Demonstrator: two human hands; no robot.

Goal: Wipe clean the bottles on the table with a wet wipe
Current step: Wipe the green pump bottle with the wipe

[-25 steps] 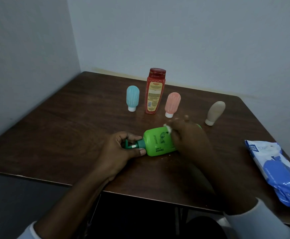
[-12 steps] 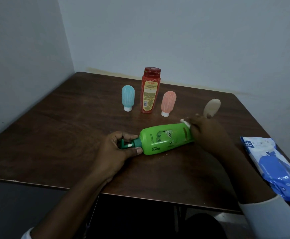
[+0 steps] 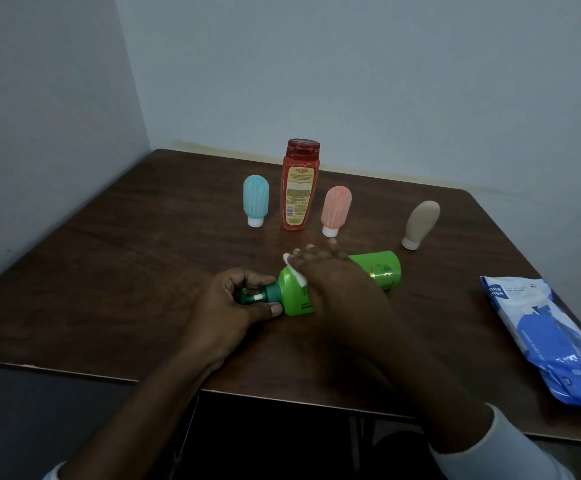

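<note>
Near the table's (image 3: 126, 271) far edge a blue bottle (image 3: 256, 201) stands cap-down. Toward the near edge, the left hand (image 3: 233, 306) grips the pump neck of the green bottle (image 3: 381, 270), which lies on its side mid-table. A red bottle (image 3: 299, 188) stands upright behind it. The right hand (image 3: 337, 282), fingers laid flat, presses a white wet wipe (image 3: 296, 271) onto the green bottle. Farther right stand a pink bottle (image 3: 336, 209) and a beige bottle (image 3: 420, 223), both cap-down. A blue wipes pack (image 3: 552, 341) lies at the right edge.
</note>
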